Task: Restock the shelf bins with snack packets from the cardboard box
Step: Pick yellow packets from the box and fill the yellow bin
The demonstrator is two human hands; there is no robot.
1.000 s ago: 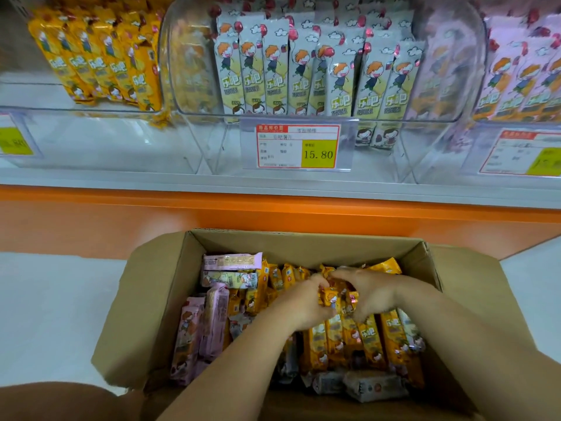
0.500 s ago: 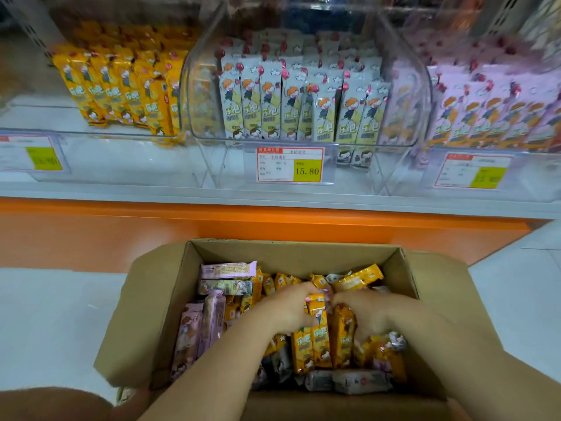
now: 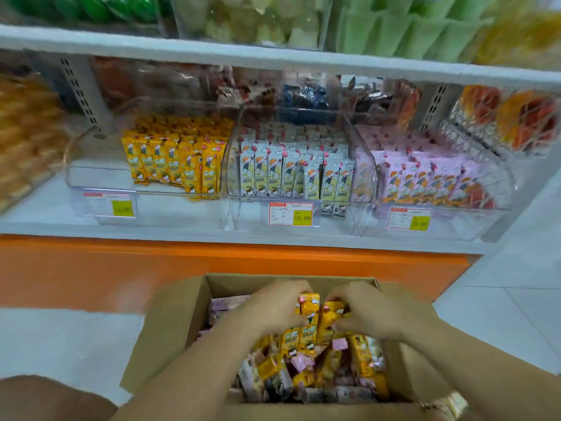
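Grip: left hand and right hand clasp upright yellow packets over the cardboard box.
Risk: if squeezed loosely, outer packets could slip before reaching the far left bin.

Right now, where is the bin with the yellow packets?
In the head view, the yellow-packet bin stands on the lower shelf, leftmost of three clear bins, directly left of the white-packet bin.
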